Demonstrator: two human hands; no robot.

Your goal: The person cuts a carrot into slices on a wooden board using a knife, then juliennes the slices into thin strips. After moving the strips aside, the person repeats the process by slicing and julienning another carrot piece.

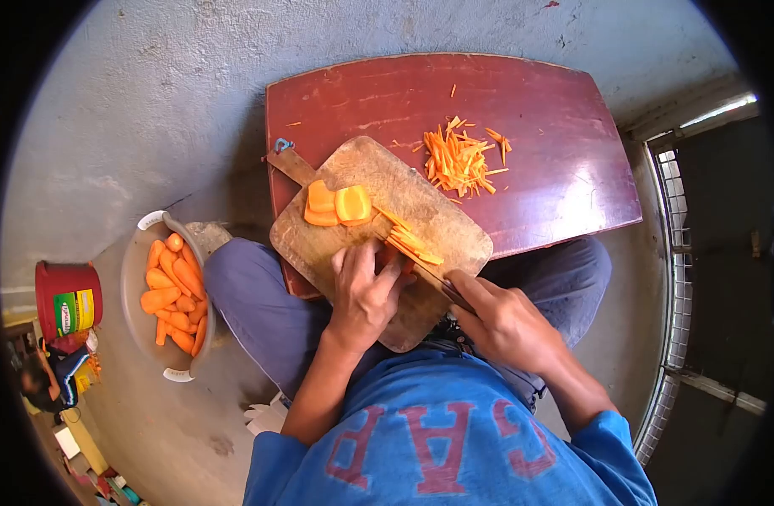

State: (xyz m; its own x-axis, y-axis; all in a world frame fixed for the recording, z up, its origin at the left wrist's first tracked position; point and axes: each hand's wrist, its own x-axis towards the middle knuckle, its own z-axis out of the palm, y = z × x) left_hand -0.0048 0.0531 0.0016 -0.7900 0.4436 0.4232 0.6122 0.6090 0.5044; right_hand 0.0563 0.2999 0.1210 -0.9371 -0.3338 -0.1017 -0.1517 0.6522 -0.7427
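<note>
A wooden cutting board (442, 223) lies slanted over the near left edge of the red table. My right hand (505, 320) is wrapped round the handle of a knife (431, 273), its blade pointing up and left across the board. Beside the blade, my left hand (366, 291) has its fingers curled down on a carrot piece, mostly hidden beneath them. Cut carrot sticks (414, 243) lie along the far side of the blade. Farther up the board rest thick carrot slices (353, 205), some stacked.
The red table (564, 126) carries a heap of carrot sticks (458, 160) beyond the board. On the floor at left stands a basin (132, 304) of whole carrots (177, 287), near a red bucket (45, 295). Another person (62, 375) is at far left. A grated door (678, 278) is at right.
</note>
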